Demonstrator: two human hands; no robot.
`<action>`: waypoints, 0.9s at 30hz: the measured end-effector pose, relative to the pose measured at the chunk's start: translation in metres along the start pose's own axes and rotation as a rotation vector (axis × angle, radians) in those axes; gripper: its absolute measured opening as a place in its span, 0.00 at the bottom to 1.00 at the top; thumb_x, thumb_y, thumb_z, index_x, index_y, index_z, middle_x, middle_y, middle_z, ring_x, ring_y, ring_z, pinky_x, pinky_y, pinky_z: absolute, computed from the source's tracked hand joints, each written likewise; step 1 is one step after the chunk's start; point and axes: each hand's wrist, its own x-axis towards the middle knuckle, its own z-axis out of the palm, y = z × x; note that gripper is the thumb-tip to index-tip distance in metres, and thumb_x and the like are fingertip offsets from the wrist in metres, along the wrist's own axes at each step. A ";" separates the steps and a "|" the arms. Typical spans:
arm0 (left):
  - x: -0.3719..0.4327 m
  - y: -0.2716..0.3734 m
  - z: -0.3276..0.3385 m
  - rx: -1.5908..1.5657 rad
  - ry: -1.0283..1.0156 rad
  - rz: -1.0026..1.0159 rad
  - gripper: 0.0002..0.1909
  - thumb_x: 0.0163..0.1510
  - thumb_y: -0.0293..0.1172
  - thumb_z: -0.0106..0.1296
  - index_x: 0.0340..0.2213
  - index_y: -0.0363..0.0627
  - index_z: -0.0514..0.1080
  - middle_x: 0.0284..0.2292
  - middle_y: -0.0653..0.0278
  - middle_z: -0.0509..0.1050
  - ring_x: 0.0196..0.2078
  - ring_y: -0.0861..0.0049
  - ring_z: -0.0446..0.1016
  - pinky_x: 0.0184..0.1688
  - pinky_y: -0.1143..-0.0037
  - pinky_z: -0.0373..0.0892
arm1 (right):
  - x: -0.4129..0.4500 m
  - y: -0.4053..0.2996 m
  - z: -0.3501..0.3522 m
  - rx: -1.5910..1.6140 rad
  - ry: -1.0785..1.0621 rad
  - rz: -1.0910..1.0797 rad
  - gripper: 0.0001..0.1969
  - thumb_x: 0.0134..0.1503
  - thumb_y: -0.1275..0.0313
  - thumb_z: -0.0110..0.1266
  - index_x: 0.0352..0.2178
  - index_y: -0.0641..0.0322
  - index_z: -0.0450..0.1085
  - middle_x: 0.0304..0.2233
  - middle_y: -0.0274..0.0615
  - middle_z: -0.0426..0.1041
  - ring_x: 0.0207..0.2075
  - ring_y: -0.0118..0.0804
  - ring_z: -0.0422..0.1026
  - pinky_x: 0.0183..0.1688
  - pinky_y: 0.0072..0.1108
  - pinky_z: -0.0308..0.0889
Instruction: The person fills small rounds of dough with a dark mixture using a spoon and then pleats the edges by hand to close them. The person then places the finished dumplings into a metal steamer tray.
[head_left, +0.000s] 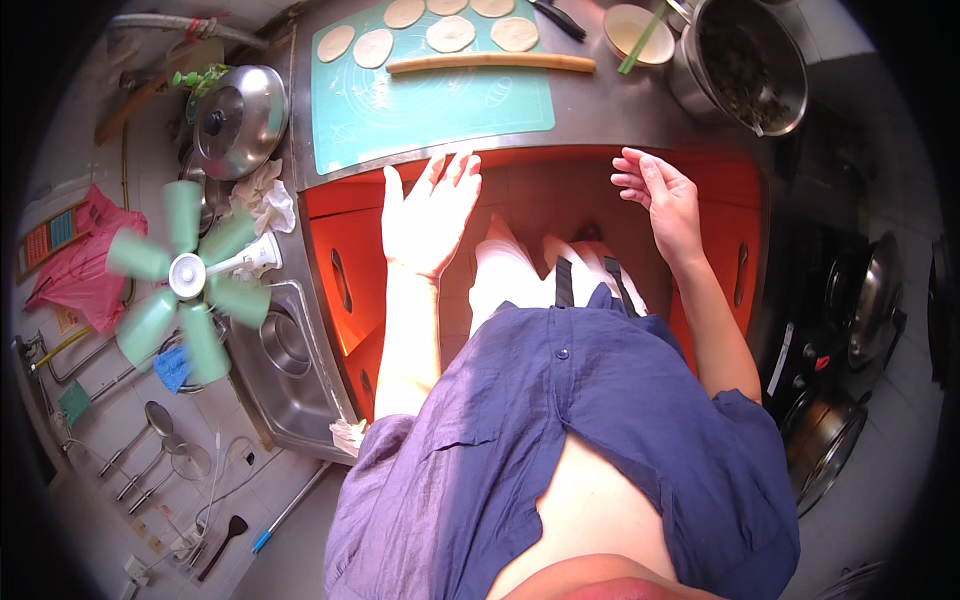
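Observation:
My left hand (431, 217) is raised in front of the counter's edge, fingers spread and nothing in it. To its right, my right hand (664, 191) hangs in the air with loosely bent fingers and no object visible in it. Beyond them, a green silicone pastry mat (442, 112) dusted with flour covers part of the steel counter (600, 127). Several flat dough rounds (450, 34) lie along its far part. A wooden rolling pin (491, 62) lies across the mat, its right end reaching past the mat's edge.
At back right stand a metal pot (750, 67) with dark green filling and a bowl (637, 34) with a green-handled utensil. A black-handled tool (562, 19) lies nearby. A spinning fan (187, 277) stands left, near the sink (300, 375) and lidded pan (240, 120). Orange cabinets (337, 262) are below.

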 end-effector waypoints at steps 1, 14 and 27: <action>0.010 0.012 0.002 -0.037 0.013 0.008 0.36 0.62 0.56 0.40 0.57 0.36 0.55 0.61 0.45 0.54 0.63 0.52 0.55 0.64 0.57 0.56 | 0.026 -0.005 0.016 -0.034 -0.047 0.014 0.16 0.66 0.68 0.45 0.46 0.69 0.72 0.39 0.43 0.77 0.37 0.29 0.77 0.38 0.18 0.72; 0.170 0.158 0.042 0.185 0.161 -0.169 0.25 0.63 0.43 0.44 0.51 0.33 0.59 0.58 0.37 0.57 0.61 0.48 0.57 0.63 0.56 0.58 | 0.384 0.066 0.123 -1.396 0.132 -0.223 0.20 0.54 0.64 0.55 0.46 0.63 0.70 0.46 0.53 0.72 0.49 0.51 0.71 0.52 0.36 0.65; 0.315 0.166 0.043 0.764 0.080 -0.008 0.26 0.64 0.47 0.43 0.49 0.32 0.66 0.51 0.46 0.70 0.56 0.60 0.68 0.59 0.67 0.63 | 0.314 -0.032 0.213 -1.077 -0.090 -0.283 0.08 0.55 0.73 0.55 0.36 0.64 0.72 0.29 0.45 0.77 0.30 0.40 0.75 0.37 0.26 0.70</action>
